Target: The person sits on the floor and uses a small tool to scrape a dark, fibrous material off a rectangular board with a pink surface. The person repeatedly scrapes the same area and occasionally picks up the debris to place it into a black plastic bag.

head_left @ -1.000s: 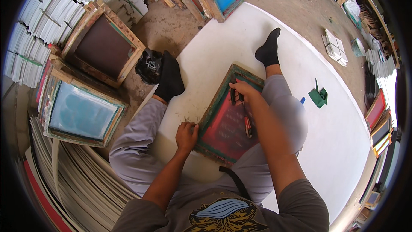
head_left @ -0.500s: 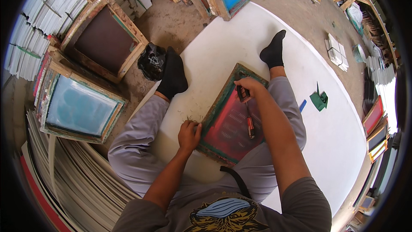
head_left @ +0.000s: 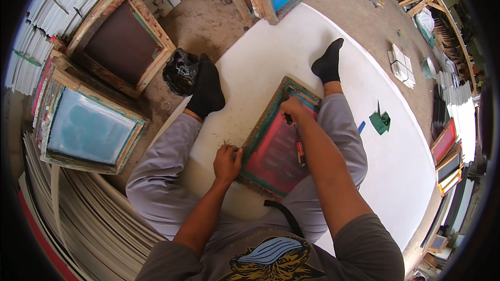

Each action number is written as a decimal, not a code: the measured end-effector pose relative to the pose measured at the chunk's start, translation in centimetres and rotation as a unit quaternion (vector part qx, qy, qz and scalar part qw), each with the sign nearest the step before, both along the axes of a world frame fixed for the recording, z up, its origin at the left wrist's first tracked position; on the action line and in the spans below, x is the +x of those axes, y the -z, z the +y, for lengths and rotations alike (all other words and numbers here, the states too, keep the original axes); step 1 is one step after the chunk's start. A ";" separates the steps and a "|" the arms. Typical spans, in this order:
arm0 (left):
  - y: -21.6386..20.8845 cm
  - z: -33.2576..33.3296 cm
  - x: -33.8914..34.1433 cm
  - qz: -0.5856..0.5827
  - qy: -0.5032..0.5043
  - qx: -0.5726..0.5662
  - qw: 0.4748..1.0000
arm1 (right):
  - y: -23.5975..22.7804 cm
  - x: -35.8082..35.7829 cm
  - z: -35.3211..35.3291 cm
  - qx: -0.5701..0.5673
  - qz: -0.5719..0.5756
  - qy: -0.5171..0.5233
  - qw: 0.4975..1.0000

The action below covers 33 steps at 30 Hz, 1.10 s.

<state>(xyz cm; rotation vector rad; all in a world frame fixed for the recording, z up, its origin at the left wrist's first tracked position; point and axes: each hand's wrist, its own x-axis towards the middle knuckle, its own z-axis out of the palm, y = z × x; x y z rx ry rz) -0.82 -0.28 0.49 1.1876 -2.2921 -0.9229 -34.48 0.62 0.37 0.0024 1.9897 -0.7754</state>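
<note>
A screen printing frame [head_left: 271, 158] with red-tinted mesh and green-stained edges lies slanted between my legs. My left hand [head_left: 227, 164] presses against its left edge, with fingers curled there. My right hand [head_left: 295, 109] is closed over the upper part of the mesh, around a black-handled tool [head_left: 288, 119]. Most of that tool is hidden under my fingers, so its kind does not show. Below that hand, a slim red-and-black tool [head_left: 300, 153] lies over the mesh, partly hidden by my right forearm.
I sit on a white sheet [head_left: 396, 177]. Loose fibres [head_left: 229, 144] lie beside my left hand. A green cloth piece [head_left: 380, 120] and a blue object [head_left: 361, 127] lie to the right. A black plastic bag [head_left: 180, 73] and other frames [head_left: 94, 125] stand left.
My right hand has shifted slightly toward the frame's upper left and turned, so less of the black handle shows. My left hand stays at the edge. The whole view has shifted a little.
</note>
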 end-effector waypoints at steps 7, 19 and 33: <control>0.4 0.0 0.5 0.007 -0.005 0.013 1.000 | -1.1 2.7 0.1 0.042 0.164 -0.090 0.982; 0.4 -2.5 -0.3 0.150 -0.115 0.379 0.906 | -2.1 13.6 3.5 -0.099 0.100 -0.308 0.941; 0.1 -4.3 1.8 0.197 -0.190 0.553 0.787 | -3.8 17.8 4.0 -0.079 0.051 -0.534 0.840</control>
